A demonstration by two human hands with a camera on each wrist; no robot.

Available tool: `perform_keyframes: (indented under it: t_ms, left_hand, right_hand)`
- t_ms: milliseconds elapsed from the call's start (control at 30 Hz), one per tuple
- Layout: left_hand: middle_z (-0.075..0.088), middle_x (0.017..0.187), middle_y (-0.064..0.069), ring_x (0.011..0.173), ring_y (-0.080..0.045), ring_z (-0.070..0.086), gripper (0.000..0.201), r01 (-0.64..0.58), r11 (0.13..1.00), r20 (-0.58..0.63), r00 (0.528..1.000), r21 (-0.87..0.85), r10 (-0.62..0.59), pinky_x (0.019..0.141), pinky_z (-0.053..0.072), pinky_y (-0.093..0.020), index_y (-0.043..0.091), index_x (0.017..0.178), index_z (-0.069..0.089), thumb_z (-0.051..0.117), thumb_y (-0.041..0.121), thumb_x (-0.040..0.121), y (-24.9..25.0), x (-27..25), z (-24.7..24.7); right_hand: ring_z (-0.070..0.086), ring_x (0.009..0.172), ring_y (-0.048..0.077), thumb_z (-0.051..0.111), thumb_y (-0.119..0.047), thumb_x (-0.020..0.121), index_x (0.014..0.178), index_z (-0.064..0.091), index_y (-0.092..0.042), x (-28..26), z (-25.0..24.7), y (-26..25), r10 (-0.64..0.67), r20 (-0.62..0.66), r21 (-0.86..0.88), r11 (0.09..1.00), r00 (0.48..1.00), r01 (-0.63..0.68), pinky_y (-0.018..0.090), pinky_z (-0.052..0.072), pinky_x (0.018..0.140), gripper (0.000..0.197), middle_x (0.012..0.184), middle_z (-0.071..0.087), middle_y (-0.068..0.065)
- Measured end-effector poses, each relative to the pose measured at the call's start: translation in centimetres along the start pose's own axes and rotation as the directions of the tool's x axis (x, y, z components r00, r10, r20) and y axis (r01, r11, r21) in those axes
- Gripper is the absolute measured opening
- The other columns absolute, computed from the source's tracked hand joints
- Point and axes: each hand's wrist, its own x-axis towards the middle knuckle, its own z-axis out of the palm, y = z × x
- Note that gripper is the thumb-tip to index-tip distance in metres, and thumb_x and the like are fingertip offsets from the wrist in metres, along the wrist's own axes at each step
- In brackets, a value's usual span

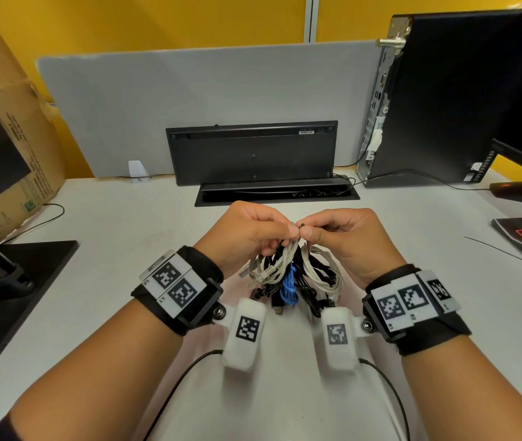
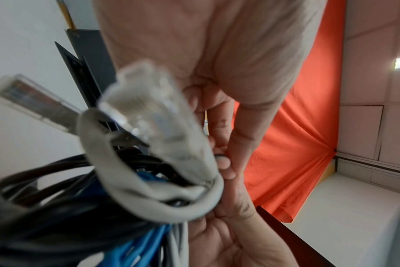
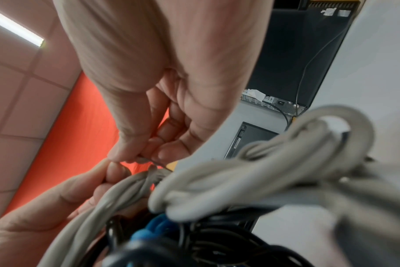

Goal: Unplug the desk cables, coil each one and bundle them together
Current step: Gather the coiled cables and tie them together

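Note:
A bundle of coiled cables (image 1: 291, 275), grey, black and blue, hangs just above the white desk (image 1: 126, 281) between my two hands. My left hand (image 1: 286, 232) grips the top of the bundle, its fingers curled round the grey coils. My right hand (image 1: 312, 232) pinches a thin black tie (image 1: 300, 225) at the top of the bundle, fingertips against the left hand's. The left wrist view shows a grey cable's clear plug (image 2: 149, 112) close up, with blue cable (image 2: 144, 243) below. In the right wrist view the thin tie (image 3: 158, 163) runs from the pinch to the grey coils (image 3: 263, 171).
A black keyboard (image 1: 253, 151) leans on the grey partition behind an open cable slot (image 1: 277, 192). A PC tower (image 1: 444, 100) and a mouse (image 1: 520, 192) stand at the right, a cardboard box (image 1: 15, 138) and a monitor base (image 1: 15, 281) at the left.

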Motion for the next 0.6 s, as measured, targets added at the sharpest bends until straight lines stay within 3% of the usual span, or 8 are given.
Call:
perform_keyframes:
  t_ms: [333,600]
  left_hand:
    - [0.062,0.066,-0.009,0.059,-0.016,0.048,0.01,-0.003,1.0,-0.009,1.0,-0.005,0.003,0.052,0.038,-0.022,0.001,0.075,0.074,0.068,0.0,0.083,-0.03,-0.04,-0.1]
    - [0.061,0.065,-0.01,0.058,-0.016,0.048,0.007,-0.006,1.0,0.003,1.0,-0.001,0.006,0.052,0.037,-0.023,-0.007,0.079,0.07,0.067,-0.002,0.082,0.05,0.1,0.01]
  right_hand:
    - [0.072,0.081,0.022,0.08,-0.018,0.066,0.078,0.079,-0.02,0.03,-0.4,0.57,0.0,-0.028,0.012,1.0,1.0,0.001,0.029,0.055,0.075,0.013,0.085,0.076,0.008]
    - [0.072,0.08,0.024,0.079,-0.015,0.064,0.077,0.079,-0.015,0.06,-0.14,0.3,0.012,-0.019,0.036,0.999,1.0,-0.012,0.03,0.056,0.075,0.014,0.084,0.076,0.012]
